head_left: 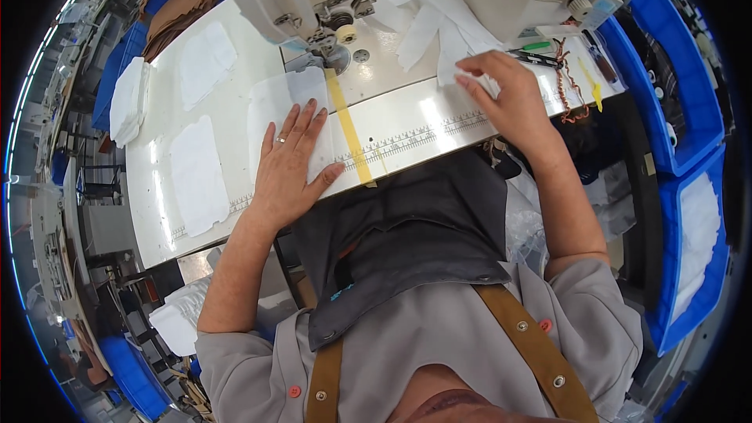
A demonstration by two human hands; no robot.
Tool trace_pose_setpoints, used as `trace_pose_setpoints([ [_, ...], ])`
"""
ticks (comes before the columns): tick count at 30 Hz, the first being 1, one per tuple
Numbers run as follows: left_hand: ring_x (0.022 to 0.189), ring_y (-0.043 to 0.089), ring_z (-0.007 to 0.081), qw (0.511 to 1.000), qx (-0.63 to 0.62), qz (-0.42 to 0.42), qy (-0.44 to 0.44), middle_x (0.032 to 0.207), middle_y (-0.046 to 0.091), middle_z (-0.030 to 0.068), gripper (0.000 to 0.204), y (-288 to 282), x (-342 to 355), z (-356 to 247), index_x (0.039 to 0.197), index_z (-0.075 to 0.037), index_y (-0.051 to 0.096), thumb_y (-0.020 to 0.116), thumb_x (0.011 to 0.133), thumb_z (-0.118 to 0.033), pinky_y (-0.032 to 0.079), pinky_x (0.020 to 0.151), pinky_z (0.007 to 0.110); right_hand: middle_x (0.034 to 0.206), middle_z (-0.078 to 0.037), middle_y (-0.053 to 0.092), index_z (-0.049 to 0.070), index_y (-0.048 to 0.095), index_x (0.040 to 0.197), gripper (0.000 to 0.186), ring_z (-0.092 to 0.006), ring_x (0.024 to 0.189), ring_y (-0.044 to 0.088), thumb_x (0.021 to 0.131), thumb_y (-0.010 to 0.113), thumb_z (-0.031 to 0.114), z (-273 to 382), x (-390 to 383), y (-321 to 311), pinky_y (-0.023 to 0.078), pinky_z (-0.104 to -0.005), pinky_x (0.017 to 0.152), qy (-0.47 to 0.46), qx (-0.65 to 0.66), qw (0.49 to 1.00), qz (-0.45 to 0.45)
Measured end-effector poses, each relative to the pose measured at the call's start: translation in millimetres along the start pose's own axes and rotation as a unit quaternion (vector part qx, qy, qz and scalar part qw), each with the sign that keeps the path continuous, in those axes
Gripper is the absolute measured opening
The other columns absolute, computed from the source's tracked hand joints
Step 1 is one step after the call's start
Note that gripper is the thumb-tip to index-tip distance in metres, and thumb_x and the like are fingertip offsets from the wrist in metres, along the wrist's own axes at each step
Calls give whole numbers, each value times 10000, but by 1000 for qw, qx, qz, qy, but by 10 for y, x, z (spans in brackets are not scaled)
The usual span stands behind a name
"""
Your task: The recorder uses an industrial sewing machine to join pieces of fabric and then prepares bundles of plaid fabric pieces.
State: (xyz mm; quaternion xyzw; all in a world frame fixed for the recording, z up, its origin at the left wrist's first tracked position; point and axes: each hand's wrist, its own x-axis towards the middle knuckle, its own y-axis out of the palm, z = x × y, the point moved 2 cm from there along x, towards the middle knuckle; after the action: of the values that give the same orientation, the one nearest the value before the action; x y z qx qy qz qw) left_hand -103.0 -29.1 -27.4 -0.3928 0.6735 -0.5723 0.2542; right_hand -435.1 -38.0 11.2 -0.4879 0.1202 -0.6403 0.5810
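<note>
My left hand (pixel 290 164) lies flat with spread fingers on a white sheet-like piece (pixel 265 110), left of the sewing machine's needle area. The sewing machine head (pixel 270 0) stands above, its presser area (pixel 333 51) just beyond that piece. My right hand (pixel 509 98) hovers over the table's right part, thumb and forefinger curved with a gap between the tips. Those tips are at the near end of several loose white strips (pixel 439 27), which lie under the machine arm. Whether they touch the strips is hard to see.
More white pieces (pixel 198 176) lie at the table's left, with a white stack (pixel 129 102) at its edge. Yellow tape (pixel 345 121) crosses the printed ruler (pixel 423 133). A green-handled tool (pixel 536 45) and copper-coloured cord (pixel 565 82) lie right. Blue bins (pixel 685 149) stand beyond.
</note>
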Motion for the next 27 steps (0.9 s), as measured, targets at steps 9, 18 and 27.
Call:
trace_pose_setpoints([
  [9,1526,181,345,997,28,13,-70,1636,237,162,797,8,56,-160,1560,-23,254,434,1002,-563,90,1209,557,1077,-178,683,-6,670,1137,423,-309,944,683,885,705,331,-386,912,727,541,-436,822,-17,-141,989,47],
  [18,1463,334,325,990,-111,-78,-50,1552,398,151,669,-250,232,-280,1488,-67,404,618,952,-406,150,1187,568,972,-78,723,116,720,908,227,-287,867,682,876,664,334,-161,1036,770,536,-435,756,28,-6,995,94],
  [27,868,644,194,978,-157,-19,140,960,708,31,239,-643,414,-453,1014,-102,705,805,811,-177,292,1118,490,846,-59,612,59,692,861,117,-272,802,636,798,763,127,665,-126,-63,498,-388,689,-158,83,968,176],
])
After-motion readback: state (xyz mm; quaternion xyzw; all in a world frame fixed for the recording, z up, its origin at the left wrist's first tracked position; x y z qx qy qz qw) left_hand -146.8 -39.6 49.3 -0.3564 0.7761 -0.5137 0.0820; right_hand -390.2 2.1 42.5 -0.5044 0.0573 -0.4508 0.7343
